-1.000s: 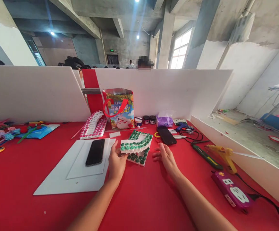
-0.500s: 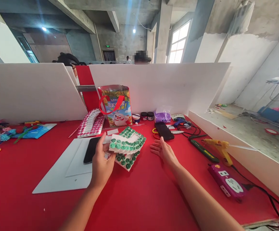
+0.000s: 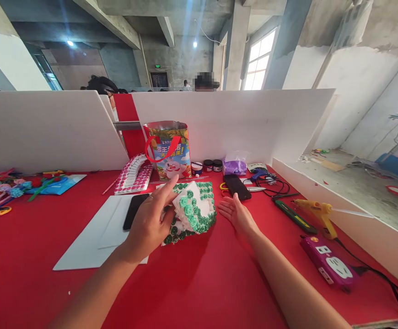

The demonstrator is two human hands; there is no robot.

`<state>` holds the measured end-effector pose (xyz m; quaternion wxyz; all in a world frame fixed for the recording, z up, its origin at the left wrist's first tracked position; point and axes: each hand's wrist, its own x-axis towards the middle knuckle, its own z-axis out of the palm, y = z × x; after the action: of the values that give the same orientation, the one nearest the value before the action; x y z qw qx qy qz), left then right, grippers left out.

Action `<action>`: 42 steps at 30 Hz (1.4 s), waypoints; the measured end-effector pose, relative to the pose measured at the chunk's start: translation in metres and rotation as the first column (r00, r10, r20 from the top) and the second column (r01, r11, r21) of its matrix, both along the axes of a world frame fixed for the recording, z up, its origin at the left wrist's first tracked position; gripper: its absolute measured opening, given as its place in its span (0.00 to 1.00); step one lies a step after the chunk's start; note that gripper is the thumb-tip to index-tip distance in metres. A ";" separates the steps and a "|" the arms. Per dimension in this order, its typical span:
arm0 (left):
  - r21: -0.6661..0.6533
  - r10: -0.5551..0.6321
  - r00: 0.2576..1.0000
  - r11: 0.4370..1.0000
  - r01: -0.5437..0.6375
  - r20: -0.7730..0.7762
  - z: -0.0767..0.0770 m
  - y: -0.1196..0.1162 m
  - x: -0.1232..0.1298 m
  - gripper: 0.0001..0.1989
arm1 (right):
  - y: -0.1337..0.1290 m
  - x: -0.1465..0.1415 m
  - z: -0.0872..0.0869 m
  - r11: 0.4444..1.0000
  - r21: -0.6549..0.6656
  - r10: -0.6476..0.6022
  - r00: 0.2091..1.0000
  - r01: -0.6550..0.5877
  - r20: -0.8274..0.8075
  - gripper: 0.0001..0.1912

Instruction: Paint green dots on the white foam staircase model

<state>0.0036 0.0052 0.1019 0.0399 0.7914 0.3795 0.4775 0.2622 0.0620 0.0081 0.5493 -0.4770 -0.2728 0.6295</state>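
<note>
My left hand [image 3: 153, 220] grips the left edge of a stack of white cards [image 3: 201, 205] dotted with green rosettes, some light and some dark. The cards are fanned, and the top one is turned at an angle. Part of the stack's left side is hidden behind my fingers. Just to the right of the cards, my right hand [image 3: 238, 215] is open, palm facing them and fingers stretched out, with nothing in it. A black phone [image 3: 135, 211] lies beside my left hand on a white board [image 3: 82, 246].
Behind are pink-dotted cards [image 3: 133, 178], a colourful bag [image 3: 171, 155], jars [image 3: 212, 165] and a purple tissue pack [image 3: 235, 167]. On the right lie another phone [image 3: 238, 186], a green cutter [image 3: 295, 215], a yellow glue gun [image 3: 317, 210] and a purple power strip [image 3: 327, 262] with cables. Pipe-cleaner-like stems [image 3: 10, 189] lie left.
The stack has turned and tilted in my left hand, which has moved right and rolled so its back shows more. My right hand stays open in nearly the same place.
</note>
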 end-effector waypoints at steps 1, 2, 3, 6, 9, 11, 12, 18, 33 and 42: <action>-0.007 -0.021 1.000 1.000 0.021 0.008 0.004 0.002 0.001 0.30 | 0.000 0.001 0.001 1.000 -0.013 0.022 1.000 -0.022 -0.014 0.26; -0.021 -0.041 0.999 0.999 0.042 0.024 0.008 0.005 0.003 0.31 | 0.001 0.002 0.003 0.999 -0.023 0.046 0.999 -0.046 -0.028 0.27; -0.043 -0.063 0.997 0.997 0.065 0.046 0.011 0.009 0.004 0.32 | 0.000 0.003 0.005 0.997 -0.031 0.068 0.997 -0.069 -0.041 0.29; -0.142 -0.127 0.985 0.979 0.143 0.121 0.020 0.024 0.005 0.32 | -0.003 0.006 0.011 0.988 -0.062 0.133 0.988 -0.139 -0.082 0.31; -0.282 -0.153 0.966 0.937 0.208 0.206 0.025 0.044 0.004 0.33 | -0.007 0.007 0.018 0.952 -0.125 0.261 0.953 -0.281 -0.156 0.35; -0.374 -0.175 0.952 0.889 0.262 0.251 0.027 0.058 0.001 0.35 | -0.009 0.007 0.020 0.916 -0.153 0.342 0.920 -0.372 -0.190 0.36; -0.417 -0.187 0.943 0.861 0.292 0.273 0.027 0.065 0.000 0.37 | -0.010 0.007 0.021 0.903 -0.161 0.368 0.910 -0.399 -0.189 0.35; -0.542 -0.200 0.903 0.743 0.393 0.381 0.019 0.085 -0.008 0.41 | -0.016 0.005 0.019 0.841 -0.162 0.504 0.856 -0.517 -0.114 0.24; -0.591 -0.178 0.828 0.623 0.513 0.532 -0.027 0.090 0.002 0.39 | -0.020 0.007 0.015 0.814 -0.101 0.548 0.814 -0.572 -0.194 0.10; -0.601 -0.178 0.778 0.540 0.589 0.603 -0.033 0.101 0.007 0.40 | -0.014 0.011 0.003 0.803 -0.062 0.578 0.800 -0.593 -0.158 0.14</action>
<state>0.0110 0.1063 0.0688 0.5689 0.6203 0.3317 0.4260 0.2729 0.0482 0.0113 0.3179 -0.3558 -0.3356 0.8122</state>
